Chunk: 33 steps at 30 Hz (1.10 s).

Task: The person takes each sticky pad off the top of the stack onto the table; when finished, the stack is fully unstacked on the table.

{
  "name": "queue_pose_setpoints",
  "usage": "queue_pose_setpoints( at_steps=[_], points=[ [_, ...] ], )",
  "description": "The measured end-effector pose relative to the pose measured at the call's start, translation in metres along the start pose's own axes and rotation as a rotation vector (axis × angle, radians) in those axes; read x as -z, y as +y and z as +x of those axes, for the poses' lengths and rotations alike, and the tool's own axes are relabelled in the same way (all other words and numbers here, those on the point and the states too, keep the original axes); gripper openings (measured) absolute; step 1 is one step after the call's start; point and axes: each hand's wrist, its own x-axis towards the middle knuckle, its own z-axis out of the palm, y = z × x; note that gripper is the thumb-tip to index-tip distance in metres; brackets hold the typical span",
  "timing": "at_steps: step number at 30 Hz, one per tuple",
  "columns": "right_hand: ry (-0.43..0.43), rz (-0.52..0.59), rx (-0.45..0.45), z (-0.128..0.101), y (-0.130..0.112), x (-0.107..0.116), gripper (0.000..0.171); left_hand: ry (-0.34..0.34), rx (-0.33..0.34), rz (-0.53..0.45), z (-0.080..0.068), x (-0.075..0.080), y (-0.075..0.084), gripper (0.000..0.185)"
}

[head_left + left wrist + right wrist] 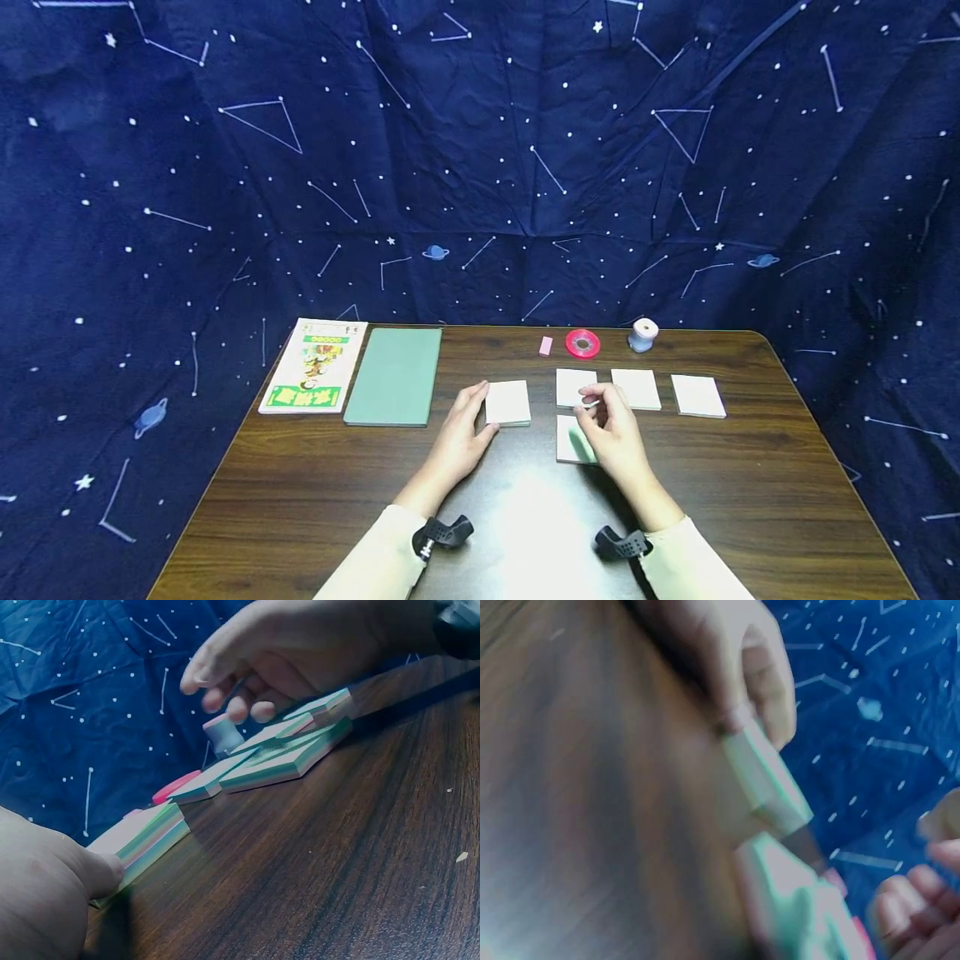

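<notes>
Head view: we see the left hand (463, 433) on the table (315, 500), fingers nearly straight, fingertips and thumb against the left edge of a pad (507, 403). It touches the pad, no real curl round it. Left wrist view confirms it: the thumb (105, 871) presses the pad's (142, 840) near edge, and the pad lies flat on the wood.

Right hand (611, 429) hovers over two pads, one (573, 386) just past its fingertips and one (570, 442) under its palm side. Its fingers are loosely curled; in the left wrist view they hang above the stack edge with nothing pinched that we can make out. The right wrist view is too blurred to settle it.

Beyond the right fingers, two more pads (637, 388) (697, 396) lie in a row, well apart from the left hand. Farther out are a pink eraser (545, 346), a red tape roll (582, 343) and a small spool (643, 335). Left of the left fingers lie a green book (393, 377) and, beside it, a picture book (315, 367).
</notes>
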Motion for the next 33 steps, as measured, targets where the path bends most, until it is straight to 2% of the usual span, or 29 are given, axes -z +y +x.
queue_pose_setpoints(
  at_steps=[7, 11, 14, 21, 27, 33],
  points=[
    [-0.121, -0.012, -0.18, 0.027, -0.033, -0.015, 0.027, 0.006, -0.019, -0.004, 0.003, 0.002, 0.0, 0.071],
    [-0.218, -0.002, -0.257, 0.038, -0.043, -0.035, 0.037, 0.005, -0.007, -0.008, 0.001, 0.005, -0.002, 0.074],
    [-0.242, -0.034, -0.286, 0.038, -0.047, -0.052, 0.042, 0.002, 0.001, -0.007, 0.0, 0.005, -0.004, 0.077],
    [-0.148, -0.33, -0.153, 0.027, -0.035, -0.077, 0.046, 0.009, -0.005, 0.003, 0.001, 0.001, -0.006, 0.078],
    [-0.117, -0.389, -0.126, 0.017, -0.024, -0.089, 0.051, 0.007, 0.004, 0.01, -0.002, -0.001, -0.005, 0.078],
    [-0.076, -0.41, -0.085, 0.011, -0.02, -0.094, 0.054, 0.028, -0.041, 0.014, -0.002, -0.003, -0.003, 0.076]
  ],
)
